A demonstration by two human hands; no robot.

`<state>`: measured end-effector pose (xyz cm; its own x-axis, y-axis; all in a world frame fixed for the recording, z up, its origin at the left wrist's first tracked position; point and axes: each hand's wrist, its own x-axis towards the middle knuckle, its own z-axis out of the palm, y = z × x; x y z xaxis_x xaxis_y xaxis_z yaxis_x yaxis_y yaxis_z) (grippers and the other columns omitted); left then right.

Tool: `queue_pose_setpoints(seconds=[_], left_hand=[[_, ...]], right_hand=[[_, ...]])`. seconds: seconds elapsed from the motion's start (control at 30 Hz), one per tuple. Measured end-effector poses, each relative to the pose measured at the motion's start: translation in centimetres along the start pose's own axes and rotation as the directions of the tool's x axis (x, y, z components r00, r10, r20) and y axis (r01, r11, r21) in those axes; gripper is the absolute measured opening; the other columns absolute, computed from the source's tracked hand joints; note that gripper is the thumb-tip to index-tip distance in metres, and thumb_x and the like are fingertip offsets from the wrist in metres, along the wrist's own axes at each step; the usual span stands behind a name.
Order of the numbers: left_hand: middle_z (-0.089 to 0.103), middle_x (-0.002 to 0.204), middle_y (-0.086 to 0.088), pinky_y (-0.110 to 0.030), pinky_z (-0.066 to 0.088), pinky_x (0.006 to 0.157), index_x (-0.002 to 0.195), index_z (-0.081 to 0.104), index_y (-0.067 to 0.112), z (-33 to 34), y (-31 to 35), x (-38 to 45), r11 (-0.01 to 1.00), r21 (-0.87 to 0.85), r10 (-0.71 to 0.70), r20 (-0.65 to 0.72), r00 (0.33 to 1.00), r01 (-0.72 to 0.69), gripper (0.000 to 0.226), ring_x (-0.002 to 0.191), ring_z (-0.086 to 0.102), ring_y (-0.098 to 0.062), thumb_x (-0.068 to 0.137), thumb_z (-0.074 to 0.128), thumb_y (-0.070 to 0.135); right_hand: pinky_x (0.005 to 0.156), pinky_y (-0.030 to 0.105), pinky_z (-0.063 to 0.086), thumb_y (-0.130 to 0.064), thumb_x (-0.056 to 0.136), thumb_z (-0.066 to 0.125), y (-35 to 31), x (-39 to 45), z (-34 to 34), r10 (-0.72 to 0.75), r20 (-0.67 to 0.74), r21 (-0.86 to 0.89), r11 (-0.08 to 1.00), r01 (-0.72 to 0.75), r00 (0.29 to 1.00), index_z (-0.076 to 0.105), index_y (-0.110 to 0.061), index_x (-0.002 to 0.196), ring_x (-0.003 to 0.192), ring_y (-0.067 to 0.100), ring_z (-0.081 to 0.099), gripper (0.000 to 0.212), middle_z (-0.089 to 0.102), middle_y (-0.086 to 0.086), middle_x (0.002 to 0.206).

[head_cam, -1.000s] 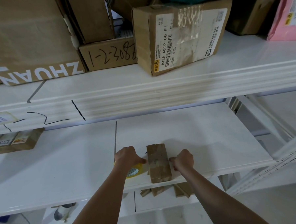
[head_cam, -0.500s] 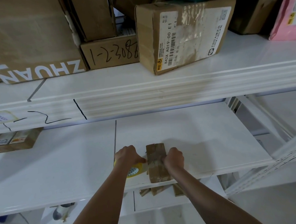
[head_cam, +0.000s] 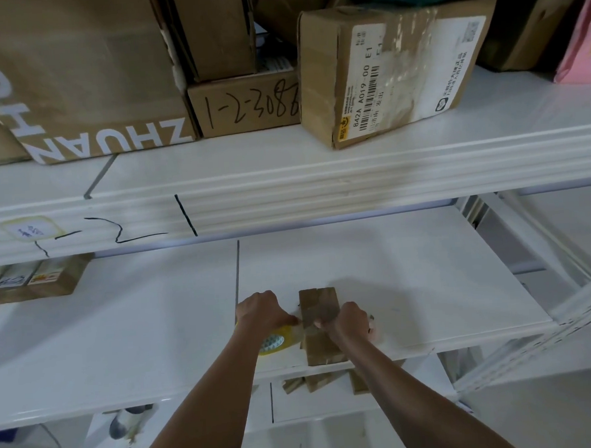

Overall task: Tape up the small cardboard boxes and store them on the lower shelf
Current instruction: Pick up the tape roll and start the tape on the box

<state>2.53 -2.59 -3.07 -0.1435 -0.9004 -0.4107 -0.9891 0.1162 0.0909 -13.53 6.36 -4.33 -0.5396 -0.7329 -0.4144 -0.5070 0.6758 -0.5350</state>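
Observation:
A small brown cardboard box [head_cam: 318,305] lies on the white middle shelf [head_cam: 410,279], near its front edge. My left hand [head_cam: 261,311] grips a yellow roll of clear tape [head_cam: 276,341] just left of the box. A strip of tape runs from the roll across the box top. My right hand [head_cam: 349,322] sits on the box's right half with fingers curled, pinching the tape's end against the box. The box's near right part is hidden under that hand.
Several small cardboard boxes [head_cam: 316,382] sit on the lower shelf under the front edge. Large cartons [head_cam: 382,68] fill the top shelf. A labelled box [head_cam: 37,280] stands at the far left of the middle shelf. A slanted shelf frame [head_cam: 546,334] rises at right.
My right hand has moved from the box's right side onto its top, drawing tape across. The left hand keeps the roll beside the box. The box stays put.

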Motion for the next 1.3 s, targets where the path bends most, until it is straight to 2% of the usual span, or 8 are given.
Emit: queue_pose_setpoints(seconds=[0.13, 0.23, 0.33, 0.63, 0.77, 0.9, 1.2, 1.3], left_hand=[[0.060, 0.068, 0.002, -0.030, 0.050, 0.069, 0.066, 0.058, 0.018, -0.7, -2.3, 0.5, 0.987, -0.128, 0.110, 0.132, 0.985, -0.093, 0.065, 0.062, 0.059, -0.014, 0.077, 0.059, 0.082], [0.067, 0.080, -0.002, -0.030, 0.053, 0.076, 0.082, 0.071, 0.012, -1.1, -4.4, 0.9, 0.970, -0.203, 0.172, 0.184, 0.968, -0.133, 0.064, 0.070, 0.063, -0.015, 0.084, 0.059, 0.075], [0.070, 0.089, -0.008, -0.031, 0.052, 0.074, 0.091, 0.075, 0.006, -1.4, -6.0, 1.2, 0.957, -0.243, 0.214, 0.228, 0.950, -0.157, 0.069, 0.078, 0.064, -0.019, 0.083, 0.062, 0.073], [0.067, 0.074, -0.002, -0.031, 0.055, 0.065, 0.075, 0.066, 0.014, -0.3, -5.1, 1.1, 0.967, -0.205, 0.166, 0.066, 0.984, -0.150, 0.064, 0.065, 0.065, -0.015, 0.062, 0.077, 0.075], [0.061, 0.071, 0.001, -0.027, 0.044, 0.054, 0.071, 0.052, 0.020, -0.6, -5.8, 0.6, 0.987, -0.115, 0.121, 0.053, 0.991, -0.114, 0.068, 0.064, 0.061, -0.014, 0.053, 0.075, 0.081], [0.059, 0.071, 0.003, -0.027, 0.042, 0.055, 0.072, 0.047, 0.022, -0.8, -6.0, 0.1, 0.993, -0.077, 0.096, 0.060, 0.994, -0.091, 0.068, 0.065, 0.060, -0.013, 0.056, 0.072, 0.083], [0.058, 0.075, 0.004, -0.026, 0.041, 0.058, 0.092, 0.056, 0.018, -0.5, -5.2, -0.4, 0.996, -0.061, 0.065, 0.026, 0.998, -0.063, 0.067, 0.067, 0.059, -0.015, 0.064, 0.074, 0.076], [0.056, 0.073, 0.005, -0.026, 0.043, 0.060, 0.093, 0.056, 0.018, -0.5, -5.0, -0.4, 0.995, -0.070, 0.066, 0.022, 0.998, -0.064, 0.066, 0.069, 0.060, -0.016, 0.065, 0.075, 0.075]], right_hand=[[0.061, 0.025, 0.034, -0.048, 0.073, 0.087, -0.4, -0.3, -0.4, 0.048, -0.005, 0.008, 0.999, -0.048, 0.999, 0.050, -0.016, 0.077, 0.068, 0.013, 0.047, 0.049, 0.054, -0.007, 0.071], [0.052, 0.025, 0.027, -0.046, 0.074, 0.087, -0.7, -0.5, -0.4, 0.066, -0.017, -0.004, 0.998, -0.066, 0.998, 0.048, -0.019, 0.076, 0.060, 0.010, 0.042, 0.048, 0.055, -0.005, 0.074], [0.066, 0.027, 0.038, -0.047, 0.073, 0.088, -0.5, -0.3, -0.6, 0.090, 0.015, 0.010, 0.996, -0.091, 0.996, 0.057, -0.014, 0.086, 0.077, 0.019, 0.053, 0.047, 0.055, -0.002, 0.075], [0.094, 0.041, 0.054, -0.054, 0.070, 0.088, -0.3, -0.4, -0.4, 0.092, 0.021, -0.030, 0.995, -0.092, 0.995, 0.065, -0.010, 0.093, 0.100, 0.027, 0.067, 0.054, 0.071, 0.006, 0.095], [0.092, 0.041, 0.055, -0.054, 0.071, 0.087, -0.6, -0.6, -0.3, 0.093, 0.018, -0.037, 0.995, -0.092, 0.996, 0.065, -0.009, 0.098, 0.102, 0.027, 0.066, 0.056, 0.071, 0.007, 0.100], [0.068, 0.033, 0.048, -0.051, 0.072, 0.087, -1.2, -1.1, -0.1, 0.103, -0.020, -0.019, 0.994, -0.103, 0.994, 0.055, -0.015, 0.080, 0.085, 0.022, 0.063, 0.049, 0.068, 0.003, 0.088], [0.089, 0.038, 0.052, -0.056, 0.081, 0.078, -1.2, -0.5, -0.6, 0.024, 0.043, -0.094, 0.995, -0.020, 0.999, 0.046, -0.017, 0.077, 0.084, 0.022, 0.058, 0.051, 0.057, 0.000, 0.079], [0.082, 0.036, 0.057, -0.049, 0.093, 0.067, -0.1, -0.5, -1.2, -0.038, -0.113, -0.059, 0.998, 0.031, 0.993, 0.059, -0.009, 0.091, 0.085, 0.022, 0.063, 0.041, 0.064, 0.003, 0.087]])
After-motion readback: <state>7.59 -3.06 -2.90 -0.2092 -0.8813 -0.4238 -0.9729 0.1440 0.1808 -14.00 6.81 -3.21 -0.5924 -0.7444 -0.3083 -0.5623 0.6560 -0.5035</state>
